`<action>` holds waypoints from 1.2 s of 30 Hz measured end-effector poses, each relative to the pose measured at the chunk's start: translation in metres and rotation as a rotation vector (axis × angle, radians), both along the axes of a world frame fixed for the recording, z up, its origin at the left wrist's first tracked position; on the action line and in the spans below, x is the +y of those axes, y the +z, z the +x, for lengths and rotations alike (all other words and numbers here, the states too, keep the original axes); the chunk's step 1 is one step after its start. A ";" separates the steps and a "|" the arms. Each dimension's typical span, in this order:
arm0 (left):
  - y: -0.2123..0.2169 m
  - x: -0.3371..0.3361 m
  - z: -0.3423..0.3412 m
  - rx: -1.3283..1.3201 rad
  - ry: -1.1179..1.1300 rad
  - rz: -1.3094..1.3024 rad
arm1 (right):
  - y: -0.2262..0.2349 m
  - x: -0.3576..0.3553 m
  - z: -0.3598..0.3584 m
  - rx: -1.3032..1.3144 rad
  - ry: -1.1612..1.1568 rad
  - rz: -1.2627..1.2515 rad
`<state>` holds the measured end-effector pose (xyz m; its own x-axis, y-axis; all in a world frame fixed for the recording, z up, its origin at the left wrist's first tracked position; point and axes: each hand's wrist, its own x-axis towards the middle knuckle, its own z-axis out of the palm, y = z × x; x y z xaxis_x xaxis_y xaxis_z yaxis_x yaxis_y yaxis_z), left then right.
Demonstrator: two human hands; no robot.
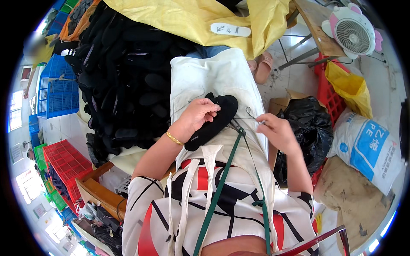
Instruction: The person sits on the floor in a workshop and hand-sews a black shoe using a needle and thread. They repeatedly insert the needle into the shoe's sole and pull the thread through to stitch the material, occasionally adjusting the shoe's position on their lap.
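Note:
A black fabric shoe (212, 123) with a dark sole lies slanted across the pale apron cloth on my lap. My left hand (197, 116) is closed at its upper side, thumb and fingertips pinched on the black fabric. To the right, my right hand (276, 131) is closed on a thin dark tool with a looped end (249, 112); its exact kind is hard to make out. A fine dark thread appears to run between the shoe and that hand. Just right of the shoe, small scissors (236, 125) hang from a green strap (224, 179) around my neck.
A large heap of black shoes (128, 77) fills the left side. Beyond my lap spreads yellow sheeting (179, 21) with a white insole-shaped piece (230, 30). A black bag (304, 128), white sack (367, 145) and fan (353, 36) stand right; crates (60, 85) sit left.

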<state>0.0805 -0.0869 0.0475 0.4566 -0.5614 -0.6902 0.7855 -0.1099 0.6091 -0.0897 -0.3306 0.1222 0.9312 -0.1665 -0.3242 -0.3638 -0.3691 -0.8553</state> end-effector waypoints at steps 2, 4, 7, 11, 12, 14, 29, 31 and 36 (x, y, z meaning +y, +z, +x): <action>0.000 0.002 0.004 0.067 0.007 -0.027 | -0.019 0.027 0.026 -0.109 -0.008 0.039; -0.003 0.008 0.009 0.109 -0.041 -0.055 | -0.031 0.046 0.050 -0.203 0.023 -0.068; 0.006 0.011 0.014 -0.020 -0.214 0.062 | -0.052 0.061 0.075 -0.352 0.093 -0.321; 0.004 0.012 0.009 -0.805 -0.449 0.237 | -0.060 0.068 0.095 -0.347 0.190 -0.500; 0.006 0.011 0.010 -0.855 -0.433 0.227 | -0.061 0.068 0.097 -0.349 0.227 -0.547; 0.010 0.009 0.014 -0.807 -0.380 0.225 | -0.063 0.066 0.099 -0.358 0.258 -0.553; -0.021 0.023 0.026 -0.005 -0.014 -0.049 | -0.068 0.037 0.064 -0.049 -0.540 1.049; -0.021 0.025 0.024 0.046 0.015 -0.090 | -0.097 -0.023 0.031 -0.109 -0.806 1.305; -0.019 0.022 0.021 0.076 0.052 -0.066 | -0.148 -0.197 -0.094 -0.530 -1.541 0.946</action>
<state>0.1014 -0.0647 0.0286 0.4341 -0.5838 -0.6861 0.8335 -0.0288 0.5518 -0.1832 -0.5278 -0.0253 0.1820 -0.8048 -0.5649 0.4616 0.5772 -0.6736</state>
